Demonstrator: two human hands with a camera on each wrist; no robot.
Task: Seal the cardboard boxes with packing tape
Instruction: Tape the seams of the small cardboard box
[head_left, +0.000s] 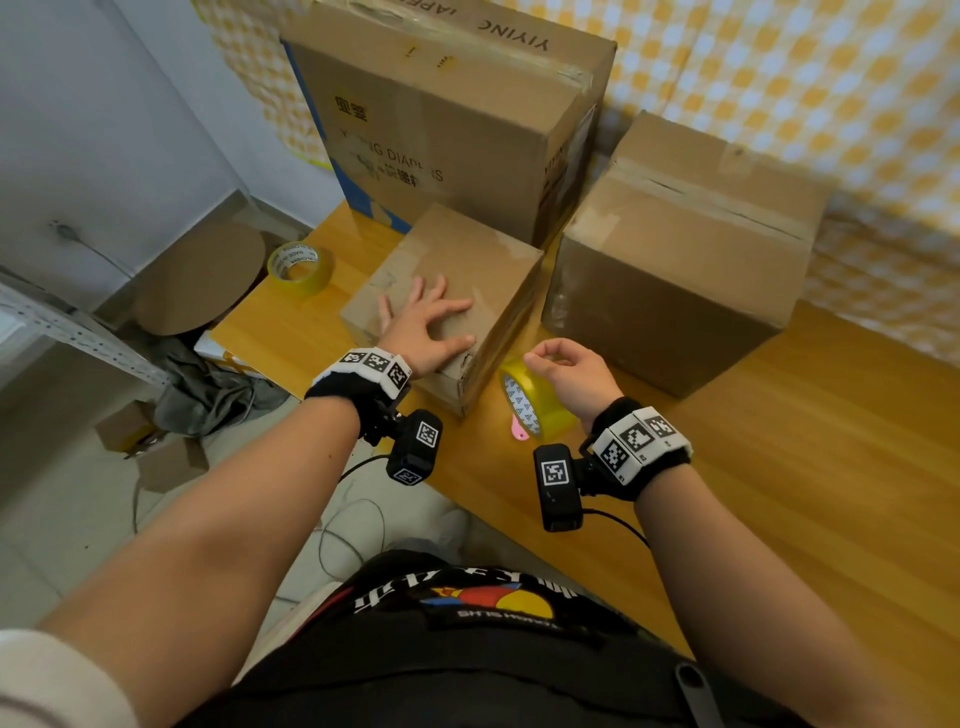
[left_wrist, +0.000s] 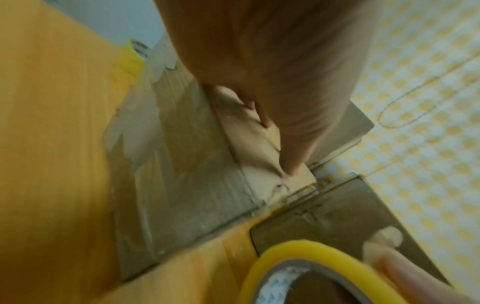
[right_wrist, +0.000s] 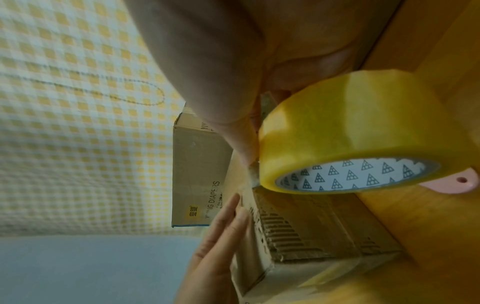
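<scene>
A: Three boxes on the table (head_left: 779, 467). Status?

B: My left hand (head_left: 423, 325) lies flat, fingers spread, on the small box (head_left: 457, 291). My right hand (head_left: 569, 371) pinches at the tape roll (head_left: 535, 402), just right of the box's near corner. Box's long axis runs away from me, so right hand is nearer.

A: Any print?

B: "YIYING DIAPERS" on the big box (head_left: 441, 119).

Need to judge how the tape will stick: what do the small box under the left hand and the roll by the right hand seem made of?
Small box: corrugated cardboard, matte brown; fluting shows at its torn end in the right wrist view, and glossy old tape patches mark its faces. Roll: glossy, translucent yellowish plastic film, by its sheen, wound on a core lined with printed paper.
</scene>
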